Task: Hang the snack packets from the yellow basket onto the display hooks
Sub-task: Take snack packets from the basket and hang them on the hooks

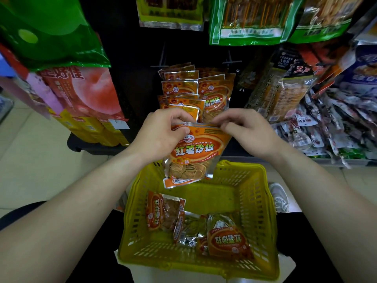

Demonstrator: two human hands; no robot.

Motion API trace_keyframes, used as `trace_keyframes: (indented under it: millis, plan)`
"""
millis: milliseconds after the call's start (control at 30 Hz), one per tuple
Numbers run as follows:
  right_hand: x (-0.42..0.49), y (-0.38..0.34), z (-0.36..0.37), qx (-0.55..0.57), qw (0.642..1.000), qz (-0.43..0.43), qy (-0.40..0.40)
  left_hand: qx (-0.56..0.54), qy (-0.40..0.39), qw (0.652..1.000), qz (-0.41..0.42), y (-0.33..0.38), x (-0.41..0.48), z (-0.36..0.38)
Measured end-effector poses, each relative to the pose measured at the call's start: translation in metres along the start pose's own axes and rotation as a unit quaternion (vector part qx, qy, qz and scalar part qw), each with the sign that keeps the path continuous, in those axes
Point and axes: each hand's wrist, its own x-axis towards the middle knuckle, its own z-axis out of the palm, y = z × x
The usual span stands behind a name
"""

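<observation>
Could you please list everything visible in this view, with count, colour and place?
held snack packet: one, orange, above the basket
yellow basket: one, yellow, below the hands
loose packets: at least three, orange and silver, on the basket floor
hung packets: several, orange, two columns behind the hands
skewer packs: at least two, green-edged, top right
peach packs: several, red-pink, left
small packets: a heap, mixed colours, right
shoe: one, white, right of the basket
left hand: pinches the held packet's top edge
right hand: pinches the same edge
</observation>
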Motion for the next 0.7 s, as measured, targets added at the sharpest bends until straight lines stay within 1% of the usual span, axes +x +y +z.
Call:
trace_keyframes:
  millis: [100,167,233,333,500,700]
  plan:
    - [-0.001,0.004,0.006,-0.074,0.997,-0.027,-0.01,0.003,-0.006,1.0,0.005,0.0,0.0,0.002]
    - [-0.001,0.006,0.006,-0.11,0.993,-0.033,0.004,0.011,-0.01,1.0,0.008,0.0,0.0,0.003]
    - [0.0,0.005,0.004,-0.122,0.992,-0.037,0.023,0.021,-0.012,1.0,0.01,-0.001,0.001,0.002]
    - [0.002,0.004,0.002,-0.115,0.992,-0.04,0.034,0.038,-0.002,0.999,0.015,-0.003,0.004,0.0]
    - [0.002,0.0,-0.004,-0.096,0.995,-0.028,0.024,0.053,0.03,0.998,0.009,-0.002,0.007,-0.005]
    - [0.004,0.001,-0.009,-0.064,0.998,-0.009,0.012,0.052,0.026,0.998,0.008,0.0,0.007,-0.006]
